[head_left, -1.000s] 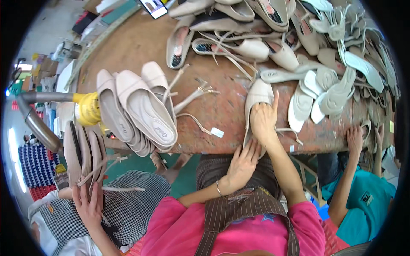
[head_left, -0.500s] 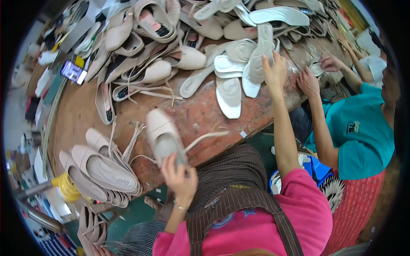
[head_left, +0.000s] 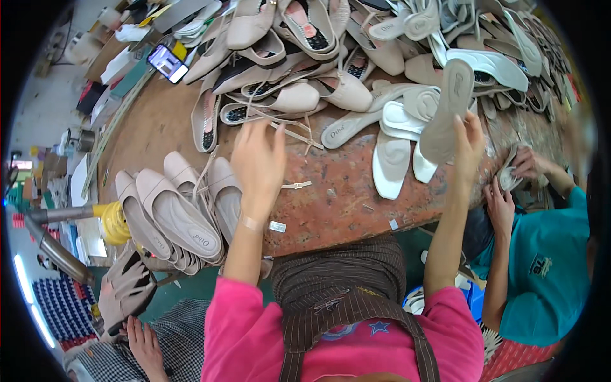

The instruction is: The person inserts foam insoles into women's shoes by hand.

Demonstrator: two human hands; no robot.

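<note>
My right hand (head_left: 469,145) grips a beige insole (head_left: 453,105), raised upright above several white-edged insoles (head_left: 392,162) on the wooden table (head_left: 318,216). My left hand (head_left: 258,162) reaches over the table toward beige slingback flats (head_left: 296,97) in the pile. Its thumb stands apart from its fingers, and I see nothing held in it. Beside my left wrist lies a beige flat shoe (head_left: 227,184), partly hidden by that forearm. It adjoins a row of similar flats (head_left: 181,213) at the table's left edge. Loose buckled straps lie near this hand.
A big heap of beige shoes (head_left: 305,28) covers the table's far side. A phone (head_left: 167,62) stands at the far left. A co-worker in a teal shirt (head_left: 541,267) handles a pale insole (head_left: 507,169) at right. Another person's hand (head_left: 145,340) is at lower left, by more shoes (head_left: 124,286).
My left hand has let go of the flat shoe, which now lies beside the left row, and has moved out toward the pile. My right hand has lifted the insole. The view has shifted.
</note>
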